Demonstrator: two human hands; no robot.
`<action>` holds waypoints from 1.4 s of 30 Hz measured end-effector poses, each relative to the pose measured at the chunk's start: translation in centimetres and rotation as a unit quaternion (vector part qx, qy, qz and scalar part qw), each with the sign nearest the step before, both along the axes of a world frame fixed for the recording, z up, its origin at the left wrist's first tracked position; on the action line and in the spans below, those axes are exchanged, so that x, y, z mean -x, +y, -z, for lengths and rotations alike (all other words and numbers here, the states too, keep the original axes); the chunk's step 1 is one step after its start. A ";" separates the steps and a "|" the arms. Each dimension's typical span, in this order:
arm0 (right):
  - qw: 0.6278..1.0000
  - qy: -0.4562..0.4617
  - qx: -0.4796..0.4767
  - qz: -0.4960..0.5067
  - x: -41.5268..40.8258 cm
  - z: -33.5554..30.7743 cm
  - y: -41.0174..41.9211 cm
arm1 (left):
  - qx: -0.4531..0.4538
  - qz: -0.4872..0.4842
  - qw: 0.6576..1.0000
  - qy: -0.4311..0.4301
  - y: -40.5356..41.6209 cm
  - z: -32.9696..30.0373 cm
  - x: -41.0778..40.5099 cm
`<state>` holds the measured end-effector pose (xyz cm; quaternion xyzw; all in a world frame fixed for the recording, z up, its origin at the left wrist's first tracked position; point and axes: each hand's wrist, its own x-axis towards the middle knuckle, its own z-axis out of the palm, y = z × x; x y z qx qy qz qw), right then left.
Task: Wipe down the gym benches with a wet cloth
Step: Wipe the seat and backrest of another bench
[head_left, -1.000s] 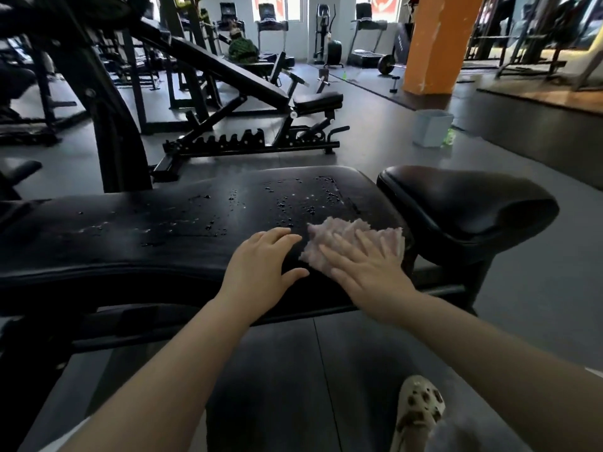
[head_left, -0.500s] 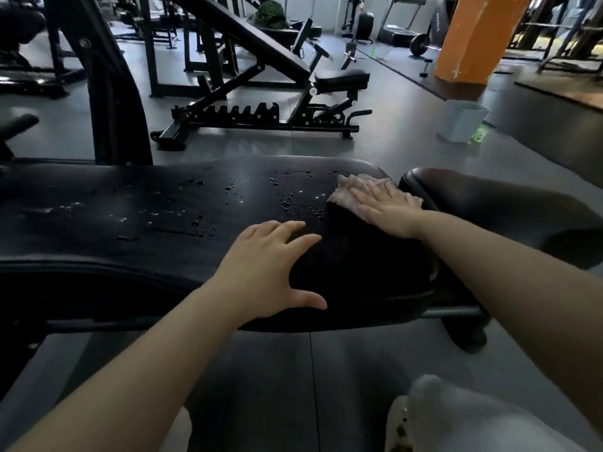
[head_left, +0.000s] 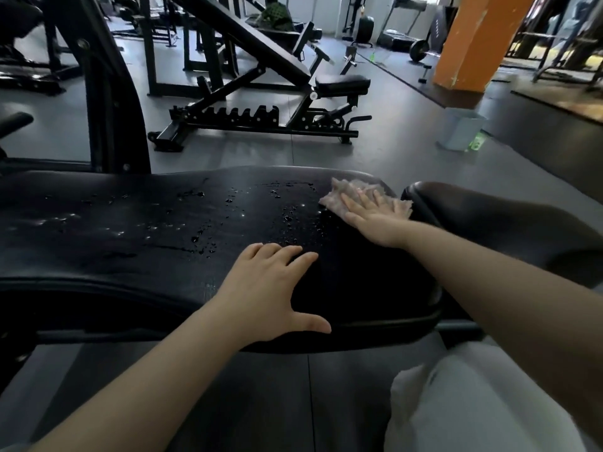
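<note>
While water droplets point(head_left: 287, 220) bead across the black bench pad point(head_left: 137, 236), the right hand point(head_left: 375, 220) presses a pale pink cloth point(head_left: 350, 192) flat at the pad's far right corner, fingers straight; the left hand point(head_left: 270, 291) rests splayed on the pad's near edge.

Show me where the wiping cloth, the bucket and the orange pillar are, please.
cloth point(head_left: 346, 192): head view, on its far left corner, clear of the fingers.
bucket point(head_left: 460, 130): head view, middle of its pale side wall.
orange pillar point(head_left: 470, 44): head view, middle of its front face.
</note>
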<state>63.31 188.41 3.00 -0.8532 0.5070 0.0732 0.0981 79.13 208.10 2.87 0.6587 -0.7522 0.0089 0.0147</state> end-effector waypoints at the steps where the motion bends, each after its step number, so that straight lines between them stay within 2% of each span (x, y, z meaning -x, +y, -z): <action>1: 1.000 0.000 -0.002 -0.011 0.2 0.0 1.2 | 0.001 -0.004 1.000 0.000 0.1 0.1 0.1; 11: 0.989 -0.001 -0.020 -0.149 3.7 -0.3 11.5 | 0.019 -0.015 1.000 -0.002 1.0 -0.6 1.3; 13: 0.982 -0.033 -0.033 -0.183 4.9 -0.6 12.3 | 0.025 -0.014 1.000 0.012 1.0 -0.7 1.8; 14: 0.978 -0.081 -0.044 -0.189 5.6 -0.7 12.5 | 0.029 -0.014 0.999 0.019 1.0 -0.7 2.0; 16: 0.964 -0.219 -0.037 -0.149 7.0 -1.2 12.5 | 0.037 -0.016 0.998 0.044 0.9 -0.9 2.4; 18: 0.951 -0.304 0.029 -0.046 8.4 -1.8 11.6 | 0.046 -0.018 0.996 0.081 0.6 -1.4 2.6; 20: 0.956 -0.283 0.069 0.044 9.3 -2.3 10.4 | 0.062 -0.017 0.991 0.113 0.1 -1.9 2.9; 23: 0.971 -0.214 0.041 0.096 9.5 -2.8 9.1 | 0.070 -0.006 0.988 0.135 -1.0 -2.5 4.0; 26: 0.968 -0.232 0.003 0.093 9.2 -2.9 8.8 | 0.047 0.000 0.989 0.137 -2.3 -2.9 5.5; 31: 0.956 -0.290 0.035 0.030 9.7 -3.9 8.3 | 0.007 -0.014 0.991 0.136 -4.7 -3.6 6.9; 34: 0.927 -0.372 -0.047 0.010 10.4 -5.2 8.4 | -0.041 0.003 0.988 0.148 -5.8 -4.0 6.5; 37: 0.896 -0.426 -0.123 -0.018 11.1 -6.4 8.5 | -0.084 0.034 0.973 0.210 -6.7 -4.9 6.5; 39: 0.891 -0.434 -0.127 -0.034 11.4 -7.2 8.3 | -0.087 0.039 0.964 0.250 -7.1 -5.9 6.5; 42: 0.885 -0.444 -0.125 -0.060 11.8 -8.1 7.9 | -0.068 0.059 0.967 0.237 -7.7 -7.5 6.4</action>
